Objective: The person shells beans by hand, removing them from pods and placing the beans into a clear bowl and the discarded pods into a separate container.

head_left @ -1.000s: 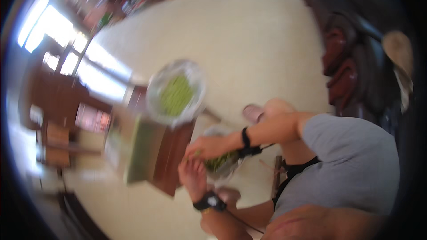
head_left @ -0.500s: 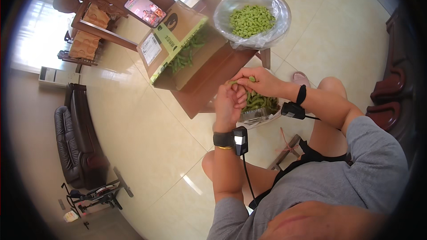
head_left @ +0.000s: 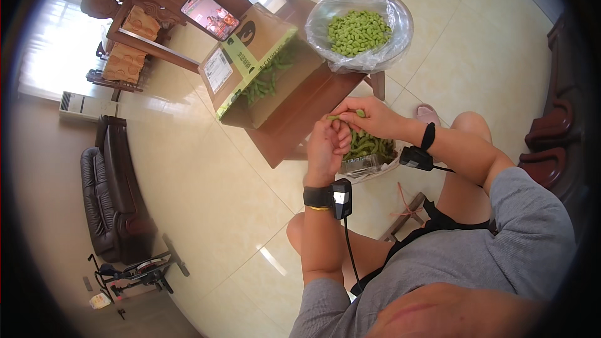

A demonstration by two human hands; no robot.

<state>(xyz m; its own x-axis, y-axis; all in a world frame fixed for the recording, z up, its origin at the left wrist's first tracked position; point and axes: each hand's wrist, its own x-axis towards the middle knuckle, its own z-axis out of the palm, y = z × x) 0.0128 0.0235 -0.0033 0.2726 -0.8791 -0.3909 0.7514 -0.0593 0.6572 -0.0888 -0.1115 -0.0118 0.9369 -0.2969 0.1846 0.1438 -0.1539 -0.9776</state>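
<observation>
Right grip (head_left: 369,117) pinches a pod (head_left: 333,117) near brown table (head_left: 283,141) on tiled floor (head_left: 235,203)

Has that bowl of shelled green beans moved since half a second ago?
No. Against the brown table, the plastic-lined bowl sits in the same place; the whole view has only shifted slightly.
</observation>
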